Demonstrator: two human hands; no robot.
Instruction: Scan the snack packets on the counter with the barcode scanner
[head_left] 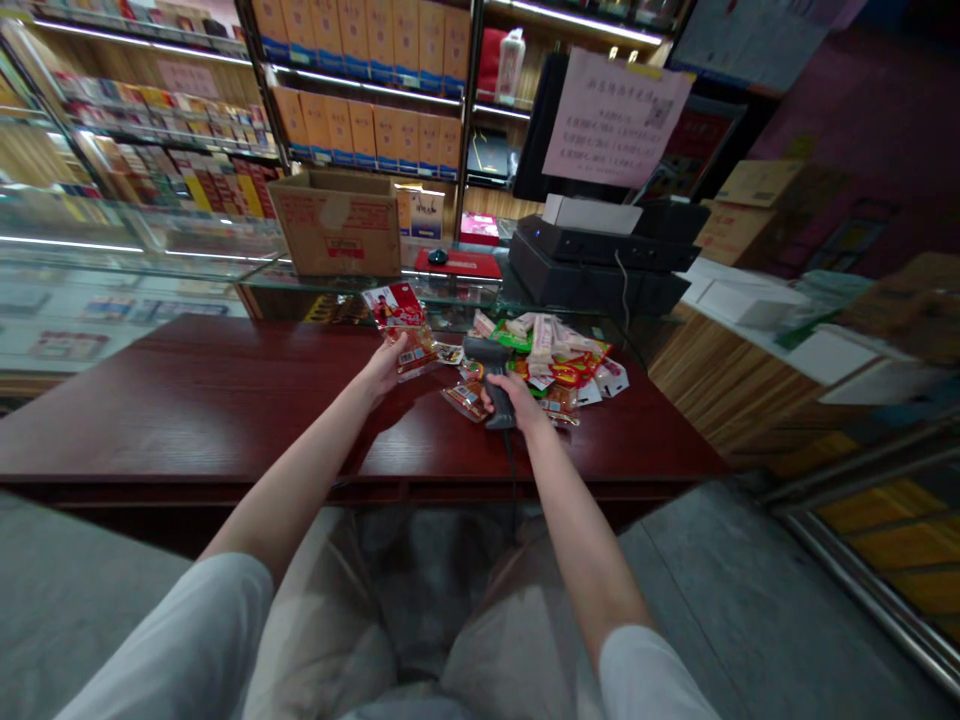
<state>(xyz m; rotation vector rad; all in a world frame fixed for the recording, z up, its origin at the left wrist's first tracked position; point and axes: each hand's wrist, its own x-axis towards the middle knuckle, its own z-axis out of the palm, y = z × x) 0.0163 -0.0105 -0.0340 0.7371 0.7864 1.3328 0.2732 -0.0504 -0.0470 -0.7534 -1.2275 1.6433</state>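
Note:
My left hand [385, 366] pinches the edge of a red and clear snack packet [409, 335], which is tilted up above the dark red table [247, 400]. A white barcode label shows on the packet near my fingers. In my right hand [517, 397] is a dark grey barcode scanner [489, 353], its fingers wrapped round the handle and its head turned toward the packet. A cable hangs from the scanner's handle past the table's front edge. Behind and beside the scanner lies a pile of snack packets [570, 357] in red, green, white and clear wrappers.
Behind the table, a glass counter carries an open cardboard box [341, 222], a computer mouse [438, 257] and a black cash drawer [600, 265]. A monitor [544, 130] has a paper notice on it. Shelves of boxed goods line the back; white boxes [750, 295] stand right.

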